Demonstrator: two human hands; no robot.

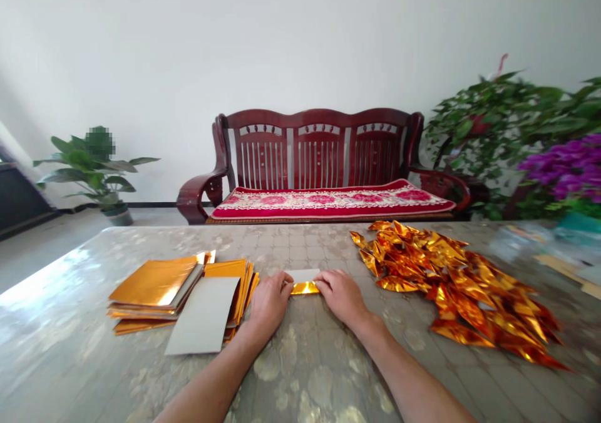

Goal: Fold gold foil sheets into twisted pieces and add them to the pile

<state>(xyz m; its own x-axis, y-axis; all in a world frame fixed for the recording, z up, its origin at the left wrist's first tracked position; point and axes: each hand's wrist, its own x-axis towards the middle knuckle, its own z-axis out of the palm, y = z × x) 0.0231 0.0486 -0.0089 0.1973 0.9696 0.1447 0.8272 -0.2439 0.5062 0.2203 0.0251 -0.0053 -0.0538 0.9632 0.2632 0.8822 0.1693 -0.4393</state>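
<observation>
Between my two hands lies a sheet of gold foil paper [305, 288], its near edge folded into a shiny gold strip and its pale back showing beyond. My left hand [272, 298] pinches the strip's left end with closed fingers. At the right end, my right hand [342, 295] grips it the same way. Left of my left hand sit stacks of flat gold foil sheets [153, 282], with one grey-backed sheet [204, 316] lying aslant on top. To the right is a heap of folded gold foil pieces [455, 285], pointed at their ends.
A patterned table [300, 373] spreads beneath everything. Clear plastic wrapping [526, 241] rests at its right side. Behind the table stands a dark red wooden bench [319, 154] with a red floral cover. Potted plants [113, 185] flank it, with purple flowers [568, 166] at the right.
</observation>
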